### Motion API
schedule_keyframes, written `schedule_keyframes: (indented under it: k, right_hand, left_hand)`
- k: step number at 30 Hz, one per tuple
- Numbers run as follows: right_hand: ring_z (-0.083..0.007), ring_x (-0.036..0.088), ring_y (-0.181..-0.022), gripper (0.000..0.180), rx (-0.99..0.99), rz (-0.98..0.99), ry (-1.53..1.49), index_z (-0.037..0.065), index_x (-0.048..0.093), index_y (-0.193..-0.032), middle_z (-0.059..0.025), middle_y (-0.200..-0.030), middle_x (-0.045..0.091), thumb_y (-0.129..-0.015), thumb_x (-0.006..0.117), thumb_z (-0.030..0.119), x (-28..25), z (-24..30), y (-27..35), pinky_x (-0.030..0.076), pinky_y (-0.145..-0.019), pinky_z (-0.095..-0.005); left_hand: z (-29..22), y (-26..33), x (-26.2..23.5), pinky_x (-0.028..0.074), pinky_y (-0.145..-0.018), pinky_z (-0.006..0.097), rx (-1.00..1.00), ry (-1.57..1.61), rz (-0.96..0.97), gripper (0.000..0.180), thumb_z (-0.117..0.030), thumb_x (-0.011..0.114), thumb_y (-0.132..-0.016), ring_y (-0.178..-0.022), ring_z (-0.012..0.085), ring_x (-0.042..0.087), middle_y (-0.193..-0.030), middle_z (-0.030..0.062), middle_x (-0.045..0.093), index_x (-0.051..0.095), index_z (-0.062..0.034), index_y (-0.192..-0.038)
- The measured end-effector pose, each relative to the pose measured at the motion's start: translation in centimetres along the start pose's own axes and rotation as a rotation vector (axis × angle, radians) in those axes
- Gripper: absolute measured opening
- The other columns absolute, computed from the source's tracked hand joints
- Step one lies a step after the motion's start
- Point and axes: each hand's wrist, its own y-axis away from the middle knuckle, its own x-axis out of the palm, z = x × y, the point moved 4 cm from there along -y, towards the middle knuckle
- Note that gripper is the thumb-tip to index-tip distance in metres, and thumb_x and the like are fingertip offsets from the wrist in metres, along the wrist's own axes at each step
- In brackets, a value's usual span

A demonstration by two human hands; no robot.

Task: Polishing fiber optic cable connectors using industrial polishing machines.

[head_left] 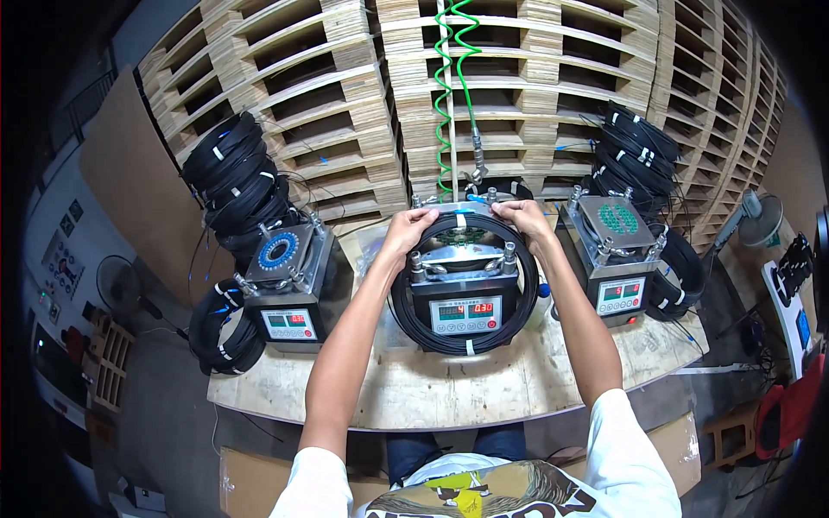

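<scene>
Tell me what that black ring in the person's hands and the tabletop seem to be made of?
The black ring looks like thin plastic-jacketed cable wound into a coil: smooth, slightly glossy strands bound by white ties. The tabletop seems bare plywood or board: pale, matte, scuffed, with a layered edge.

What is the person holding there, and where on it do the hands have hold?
Both hands hold one black coil of cable by its top arc: the left hand at upper left, the right hand at upper right. It rings the middle grey metal machine.
</scene>
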Motion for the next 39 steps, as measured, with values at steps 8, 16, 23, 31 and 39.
schedule_keyframes:
  k: [8,16,23,31,39]
  right_hand:
    - [-0.0017,0.036,-0.053,0.024,-0.101,-0.036,-0.119,0.005,0.071,-0.115,0.0094,-0.067,0.046,-0.1,0.058,0.017,-3.9,-0.1,1.0,0.025,-0.047,-0.0202]
    - [0.0002,0.026,-0.053,0.033,-0.164,0.061,-0.054,0.005,0.07,-0.116,0.0127,-0.066,0.034,-0.1,0.063,0.034,-2.7,3.3,0.9,0.018,-0.046,-0.0192]
    - [0.0004,0.037,-0.06,0.037,-0.138,0.309,0.031,0.004,0.067,-0.125,0.0094,-0.076,0.05,-0.1,0.064,0.031,1.9,3.2,-1.7,0.026,-0.052,-0.0183]
    - [-0.0026,0.046,-0.071,0.034,-0.265,0.243,0.081,0.001,0.072,-0.118,0.0052,-0.084,0.062,-0.097,0.069,0.027,2.9,3.6,-2.2,0.036,-0.062,-0.0206]
    - [-0.0081,0.063,-0.088,0.028,-0.361,0.022,0.327,-0.003,0.072,-0.115,-0.0028,-0.096,0.072,-0.097,0.068,0.018,-2.1,5.6,-0.4,0.05,-0.081,-0.0233]
  left_hand:
    - [-0.6,-0.7,-5.3,0.027,-0.047,0.019,0.191,0.309,-0.217,0.023,-0.027,0.055,-0.105,-0.055,0.0026,0.034,-0.071,-0.0083,0.043,0.064,-0.0092,-0.115]
    - [-3.0,-1.0,-4.8,0.021,-0.046,0.02,0.174,0.2,0.216,0.03,-0.028,0.059,-0.103,-0.053,0.0001,0.03,-0.07,-0.0104,0.041,0.067,-0.0047,-0.12]
    - [-3.2,-3.5,0.8,0.02,-0.047,0.021,0.094,0.201,0.365,0.033,-0.035,0.062,-0.102,-0.054,0.0005,0.028,-0.071,-0.011,0.041,0.069,-0.0055,-0.114]
    - [-2.4,-3.9,0.8,0.025,-0.047,0.021,0.067,0.139,0.272,0.035,-0.039,0.063,-0.1,-0.051,-0.0006,0.036,-0.069,-0.0075,0.061,0.076,-0.0066,-0.106]
    - [-3.9,-2.3,-6.2,0.05,-0.073,0.024,0.366,-0.357,-0.071,0.03,-0.027,0.067,-0.097,-0.076,0.0069,0.062,-0.083,0.0041,0.074,0.076,0.0005,-0.107]
